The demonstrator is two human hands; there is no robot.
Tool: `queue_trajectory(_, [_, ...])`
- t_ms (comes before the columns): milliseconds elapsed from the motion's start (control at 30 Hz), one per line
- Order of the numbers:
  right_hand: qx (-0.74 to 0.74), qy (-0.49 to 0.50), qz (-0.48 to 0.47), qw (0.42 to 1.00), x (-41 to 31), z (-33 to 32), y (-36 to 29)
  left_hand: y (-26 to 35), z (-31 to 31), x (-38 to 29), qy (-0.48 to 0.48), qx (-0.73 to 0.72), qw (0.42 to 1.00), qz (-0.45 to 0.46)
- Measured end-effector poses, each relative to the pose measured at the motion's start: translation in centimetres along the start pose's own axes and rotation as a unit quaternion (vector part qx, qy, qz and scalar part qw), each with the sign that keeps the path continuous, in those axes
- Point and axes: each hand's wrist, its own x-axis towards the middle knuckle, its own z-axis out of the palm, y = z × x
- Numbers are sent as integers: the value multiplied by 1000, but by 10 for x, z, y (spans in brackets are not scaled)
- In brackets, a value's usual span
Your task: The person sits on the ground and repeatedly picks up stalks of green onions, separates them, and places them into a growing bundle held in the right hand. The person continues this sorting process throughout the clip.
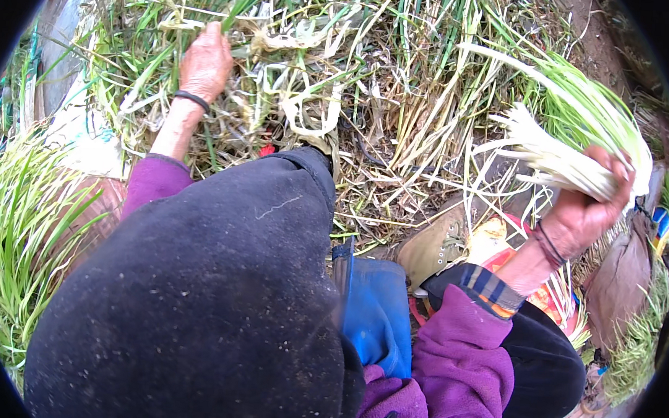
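Observation:
Toward the upper left, my left hand (pixel 206 63) has its fingers curled at the green and dried leaves of the plant heap (pixel 298 46); whether it grips any of them cannot be told. At the right, my right hand (pixel 593 202) is closed around a bundle of long, thin stalks (pixel 567 160), probably garlic chives or a similar leafy vegetable. The bundle's white ends point to the left, and its light green leaves curve above them. A few pale strands hang below the bundle. Dark bands circle both wrists.
More green leafy stalks (pixel 11 235) lie at the far left beside a white sheet (pixel 89 136). A tan shoe (pixel 433 244) rests on the littered ground near a red and yellow bag (pixel 496 242). A brown cloth (pixel 620 284) and further greens (pixel 640 337) are at the right.

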Motion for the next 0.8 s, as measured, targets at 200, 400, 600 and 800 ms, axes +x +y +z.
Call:
queue_trajectory(200, [18, -55, 61, 996, 2, -18, 20, 45, -44, -7, 41, -1, 975, 219])
queue_trajectory(400, [73, -69, 128, 987, -3, -19, 40, 171, -48, -32, -155, -360, 842, 371])
queue_trajectory(600, [52, -94, 130, 986, -9, -22, 46, 188, -55, -42, -300, -413, 809, 292])
queue_trajectory(800, [-25, -84, 128, 988, -19, -29, 67, 205, -56, -43, -306, -382, 804, 339])
